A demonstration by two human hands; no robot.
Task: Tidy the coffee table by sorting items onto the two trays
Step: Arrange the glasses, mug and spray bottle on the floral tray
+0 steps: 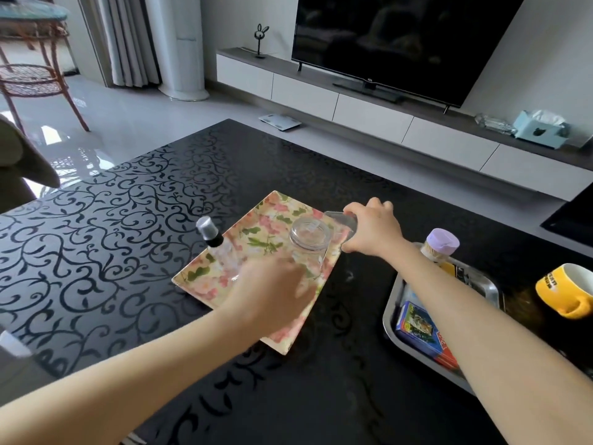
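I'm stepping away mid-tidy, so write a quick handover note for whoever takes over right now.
Hands: left hand blurred, low beside the glass jar, grip unclear; right hand holds a clear glass at the floral tray's far right edge.
Done: glass jar and spray bottle on the floral tray; purple-lidded bottle and card box in the metal tray.
Left: set the clear glass down; sort the yellow mug, standing on the coffee table beside the metal tray.

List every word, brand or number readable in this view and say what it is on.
"TCL", faint, on the television, lower edge.
Yellow mug: black lettering, too blurred to read.
Blue box in the metal tray: print unreadable.
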